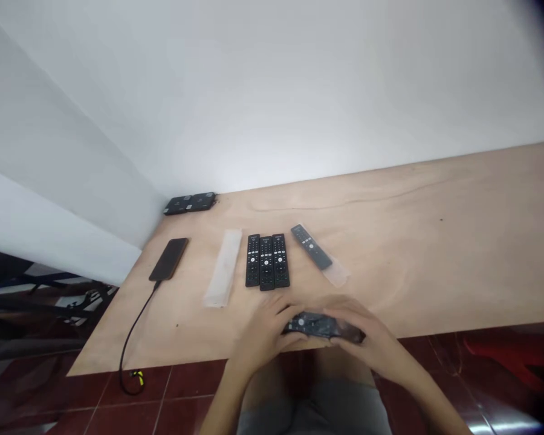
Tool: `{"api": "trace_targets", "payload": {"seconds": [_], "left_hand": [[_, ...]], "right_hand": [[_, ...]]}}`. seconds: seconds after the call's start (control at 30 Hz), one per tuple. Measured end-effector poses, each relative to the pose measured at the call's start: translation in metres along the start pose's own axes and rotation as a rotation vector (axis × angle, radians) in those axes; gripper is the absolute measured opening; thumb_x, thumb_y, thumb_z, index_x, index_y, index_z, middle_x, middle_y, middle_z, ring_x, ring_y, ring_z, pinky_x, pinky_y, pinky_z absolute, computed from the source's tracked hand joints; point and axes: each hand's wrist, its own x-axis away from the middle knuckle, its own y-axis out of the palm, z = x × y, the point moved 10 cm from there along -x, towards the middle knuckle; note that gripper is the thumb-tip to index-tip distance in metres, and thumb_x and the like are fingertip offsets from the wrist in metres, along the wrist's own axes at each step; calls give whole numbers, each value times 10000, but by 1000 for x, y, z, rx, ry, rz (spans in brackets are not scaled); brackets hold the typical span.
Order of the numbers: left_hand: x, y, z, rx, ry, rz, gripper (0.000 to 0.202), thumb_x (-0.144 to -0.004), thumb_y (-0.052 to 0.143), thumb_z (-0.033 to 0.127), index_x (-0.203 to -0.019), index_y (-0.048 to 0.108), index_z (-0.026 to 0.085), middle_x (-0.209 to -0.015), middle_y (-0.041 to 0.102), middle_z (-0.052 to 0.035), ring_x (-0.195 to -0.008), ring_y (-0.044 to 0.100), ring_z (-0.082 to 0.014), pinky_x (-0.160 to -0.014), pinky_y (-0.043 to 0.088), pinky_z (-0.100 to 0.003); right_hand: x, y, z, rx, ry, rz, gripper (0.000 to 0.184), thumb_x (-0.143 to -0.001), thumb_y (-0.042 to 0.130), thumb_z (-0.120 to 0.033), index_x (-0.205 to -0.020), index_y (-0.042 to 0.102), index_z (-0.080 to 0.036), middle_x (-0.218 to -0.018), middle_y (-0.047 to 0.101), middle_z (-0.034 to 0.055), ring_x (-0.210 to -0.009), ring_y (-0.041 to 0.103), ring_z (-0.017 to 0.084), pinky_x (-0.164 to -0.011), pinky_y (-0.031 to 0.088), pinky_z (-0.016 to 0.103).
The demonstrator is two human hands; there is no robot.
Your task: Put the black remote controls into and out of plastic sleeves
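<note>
Both hands are at the near edge of the wooden table [417,260], and they share one black remote [317,324]. The left hand [269,329] is bent and partly closed, with its thumb and fingers around the left end of that remote. The right hand [367,333] is curled in the same way around the right end, with its fingers over the far side and its thumb on the near side. Neither hand is spread wide, and neither is a tight fist. The remote lies sideways between them, with its middle and some buttons showing. It looks shiny, but it is too blurry to tell if it has a clear cover on. Just past the hands, three more remotes [266,263] lie side by side, close together, with their buttons up. To the right of them, a slanted remote [311,246] lies by itself on the table, with a clear sleeve [339,273] poking out past its near end. To the left of the three is a flat, cloudy sleeve [224,269]. Farther left is a dark phone [168,260] with a black cord [129,344] hanging off the table. Two flat black boxes [189,203] sit in the far left corner by the white wall [321,90].
</note>
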Motion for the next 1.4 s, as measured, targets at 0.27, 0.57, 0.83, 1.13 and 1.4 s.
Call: {"api": "trace_targets", "payload": {"seconds": [0.27, 0.57, 0.83, 1.13, 1.4], "left_hand": [[67, -53, -42, -120, -39, 296, 451, -995, 823, 294, -1414, 664, 248, -1245, 743, -110, -1117, 710, -285, -960, 600, -446], [70, -57, -44, -98, -87, 374, 409, -1008, 802, 299, -1394, 676, 242, -1229, 745, -107, -1131, 719, -285, -968, 611, -445], [70, -57, -44, -46, -88, 392, 408, -1021, 783, 295, -1407, 660, 243, -1248, 738, -116, -1178, 708, -296, -1009, 620, -473], [70, -63, -43, -34, -93, 439, 413, -993, 812, 295, -1383, 687, 246, -1215, 754, -106, -1135, 728, -289, -984, 642, -455], [69, -58, -44, -46, -104, 405, 390, -1025, 773, 302, -1394, 662, 239, -1245, 738, -121, -1154, 716, -295, -996, 632, -469]], "right_hand": [[-17, 4, 3, -139, 129, 176, 216, -1075, 684, -414, -1126, 831, -264, -1203, 777, 109, -1116, 723, 294, -996, 608, 429], [-36, 33, 0, -448, 159, 226, 236, -1065, 716, -455, -959, 865, -304, -1600, 651, 66, -1531, 547, 338, -1287, 413, 535], [-60, 43, -1, -385, 294, 92, 354, -966, 798, -620, -1095, 910, -310, -1462, 759, 113, -1432, 640, 385, -1258, 448, 580], [-55, 70, 7, -687, 409, 123, 353, -947, 846, -569, -1097, 911, -256, -1337, 813, 113, -1340, 682, 365, -1210, 486, 524], [-55, 65, 8, -582, 432, 176, 429, -853, 911, -604, -749, 864, -191, -752, 811, 73, -735, 708, 237, -757, 590, 363]]}}
